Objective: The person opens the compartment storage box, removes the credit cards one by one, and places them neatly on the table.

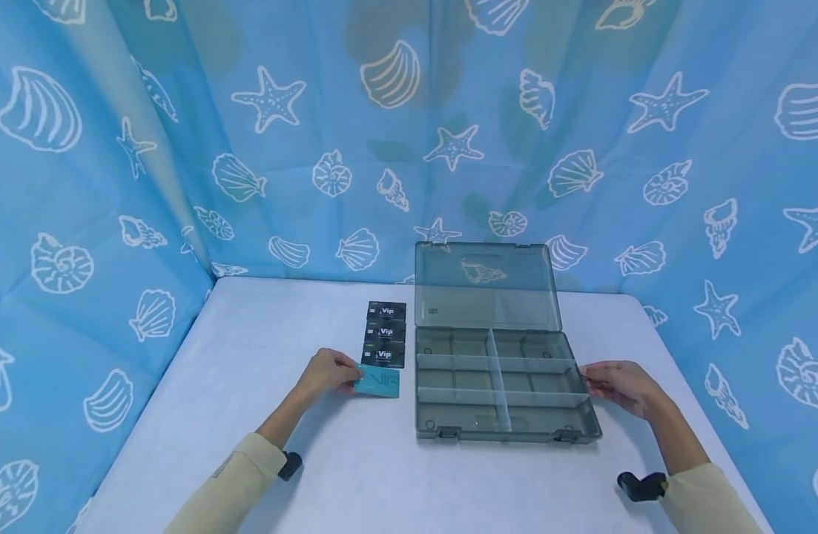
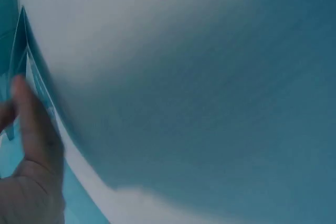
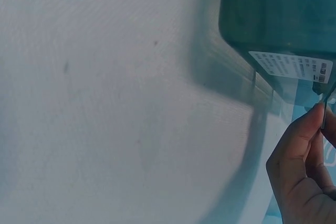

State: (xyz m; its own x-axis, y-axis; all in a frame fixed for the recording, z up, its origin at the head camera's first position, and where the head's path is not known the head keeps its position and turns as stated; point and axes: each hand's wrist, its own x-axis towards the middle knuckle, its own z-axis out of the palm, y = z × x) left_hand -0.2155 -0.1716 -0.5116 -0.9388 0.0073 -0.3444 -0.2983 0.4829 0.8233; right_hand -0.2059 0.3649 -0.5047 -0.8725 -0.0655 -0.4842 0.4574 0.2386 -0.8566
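My left hand (image 1: 330, 371) pinches the left edge of a teal card (image 1: 382, 383) with faint lettering, just below three black cards (image 1: 391, 333) printed "Vip" that lie in a column. A smoky clear plastic storage box (image 1: 509, 436) stands to the right of the cards, its dividers (image 1: 498, 374) making several compartments. At the box's right wall is my right hand (image 1: 620, 383). The right wrist view has its thumb and fingers pinching a thin edge (image 3: 324, 116) beside the box; I cannot tell whether that edge belongs to the box.
The box's hinged lid (image 1: 487, 285) stands raised behind it, near the blue shell-patterned curtain (image 1: 355, 170). A white cloth (image 1: 382, 475) covers the table. A white printed label (image 3: 291, 66) is on the outside of the box. Black wrist mounts (image 1: 642, 486) stick out below both forearms.
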